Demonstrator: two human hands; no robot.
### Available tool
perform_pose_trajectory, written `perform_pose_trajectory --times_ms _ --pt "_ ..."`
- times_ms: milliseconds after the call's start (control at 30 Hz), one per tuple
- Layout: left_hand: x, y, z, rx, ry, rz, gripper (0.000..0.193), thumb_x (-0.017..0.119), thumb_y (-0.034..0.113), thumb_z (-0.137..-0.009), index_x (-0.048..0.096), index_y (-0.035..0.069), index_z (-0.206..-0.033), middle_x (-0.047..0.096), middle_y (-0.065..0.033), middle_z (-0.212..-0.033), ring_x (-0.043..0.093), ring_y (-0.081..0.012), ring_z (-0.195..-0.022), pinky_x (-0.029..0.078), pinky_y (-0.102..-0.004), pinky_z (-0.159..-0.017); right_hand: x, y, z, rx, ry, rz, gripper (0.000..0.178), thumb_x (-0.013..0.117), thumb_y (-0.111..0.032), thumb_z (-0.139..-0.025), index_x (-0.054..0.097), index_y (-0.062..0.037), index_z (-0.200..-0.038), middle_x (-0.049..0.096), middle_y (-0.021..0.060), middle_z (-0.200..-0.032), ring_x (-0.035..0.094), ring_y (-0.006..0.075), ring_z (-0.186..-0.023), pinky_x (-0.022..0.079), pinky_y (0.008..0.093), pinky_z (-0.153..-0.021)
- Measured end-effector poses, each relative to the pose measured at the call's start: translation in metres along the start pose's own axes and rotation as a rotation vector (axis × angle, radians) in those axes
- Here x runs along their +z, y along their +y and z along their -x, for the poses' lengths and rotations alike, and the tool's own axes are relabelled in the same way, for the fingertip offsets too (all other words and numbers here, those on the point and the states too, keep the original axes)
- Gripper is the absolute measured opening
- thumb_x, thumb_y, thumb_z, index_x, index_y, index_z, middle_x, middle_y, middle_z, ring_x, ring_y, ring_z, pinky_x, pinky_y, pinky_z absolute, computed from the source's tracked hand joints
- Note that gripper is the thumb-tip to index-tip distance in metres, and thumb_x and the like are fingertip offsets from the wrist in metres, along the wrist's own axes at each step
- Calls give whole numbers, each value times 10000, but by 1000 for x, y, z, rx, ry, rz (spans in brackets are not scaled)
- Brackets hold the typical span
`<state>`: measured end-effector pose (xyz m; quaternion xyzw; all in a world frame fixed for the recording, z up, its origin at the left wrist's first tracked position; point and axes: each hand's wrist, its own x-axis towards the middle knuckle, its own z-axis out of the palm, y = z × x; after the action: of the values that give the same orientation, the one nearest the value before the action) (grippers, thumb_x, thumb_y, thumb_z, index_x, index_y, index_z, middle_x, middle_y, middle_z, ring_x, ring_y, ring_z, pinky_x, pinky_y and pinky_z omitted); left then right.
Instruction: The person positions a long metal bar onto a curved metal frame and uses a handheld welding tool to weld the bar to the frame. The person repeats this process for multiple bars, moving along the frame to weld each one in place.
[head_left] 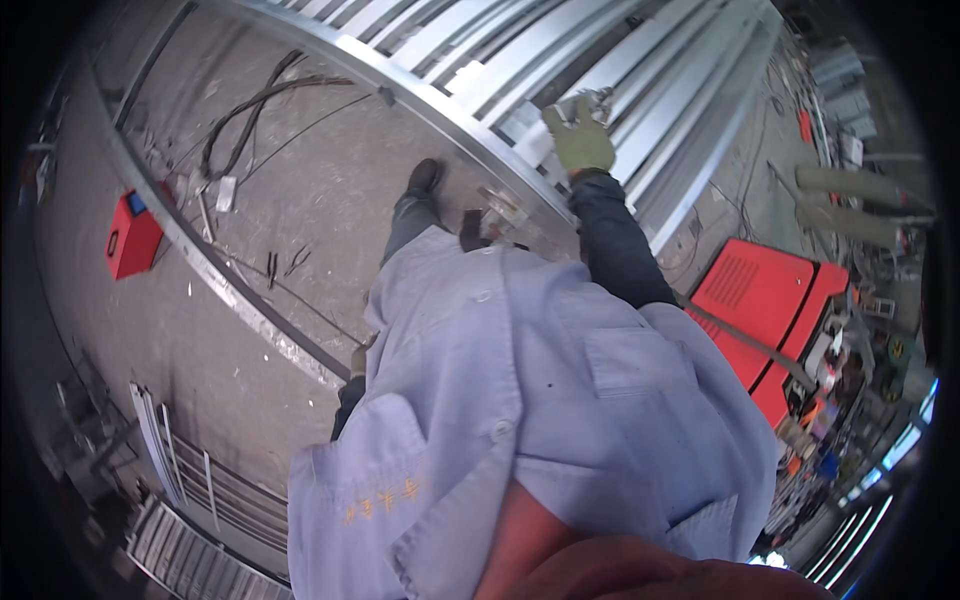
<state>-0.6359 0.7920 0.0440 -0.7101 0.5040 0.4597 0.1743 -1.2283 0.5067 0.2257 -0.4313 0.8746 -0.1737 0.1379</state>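
Note:
My right hand, in a green work glove, reaches out over a rack of long silvery metal bars. Its thumb and fingers are spread apart above the bars. Some small greyish thing or dirty glove tip shows at the fingertips, too unclear to name. My left hand hangs low by my side, also gloved; the jacket covers most of it and its fingers are hidden. Beside that hand runs a long metal beam.
Red cabinet-like machines stand at the right and, smaller, at the left. Dark cables and pliers-like tools lie on the grey floor. More metal bars are stacked at lower left.

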Motion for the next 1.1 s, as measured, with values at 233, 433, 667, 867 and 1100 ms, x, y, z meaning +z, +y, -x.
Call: perform_pose_trajectory --times_ms 233,433,667,867,1100 --pt "-16 15 37 76 -7 -118 405 717 355 -895 620 151 -1232 747 -243 -989 732 -456 -980 572 -548 -837 -9 0 15 18 -47 20 894 662 -738 -868 527 -184 -1557 706 216 -1350 703 404 -1209 562 490 -1005" --pt "-60 -6 7 396 284 -491 346 695 395 -920 623 107 -1096 740 -176 -875 744 -398 -803 577 -511 -696 -3 17 8 38 45 -83 929 690 -728 -863 512 -157 -1575 646 250 -1438 649 426 -1289 516 470 -1082" --pt "-146 21 -59 -231 14 701 465 655 495 -971 672 33 -920 672 -80 -709 654 -216 -572 512 -371 -518 -4 4 9 0 118 -243 955 798 -628 -844 505 -95 -1580 626 219 -1486 588 379 -1386 459 424 -1145" --pt "-245 18 -124 -117 13 622 520 680 514 -954 709 -5 -968 716 -108 -770 682 -220 -653 541 -377 -612 -21 -46 59 205 161 -118 945 842 -510 -850 493 -20 -1579 541 236 -1571 524 376 -1445 418 425 -1181" --pt "-329 -56 -193 -86 27 290 564 659 537 -950 739 -14 -1037 771 -173 -933 737 -290 -833 570 -436 -794 -29 -102 110 420 136 101 1045 701 -691 -885 413 -14 -1627 522 257 -1590 508 381 -1472 404 418 -1182"
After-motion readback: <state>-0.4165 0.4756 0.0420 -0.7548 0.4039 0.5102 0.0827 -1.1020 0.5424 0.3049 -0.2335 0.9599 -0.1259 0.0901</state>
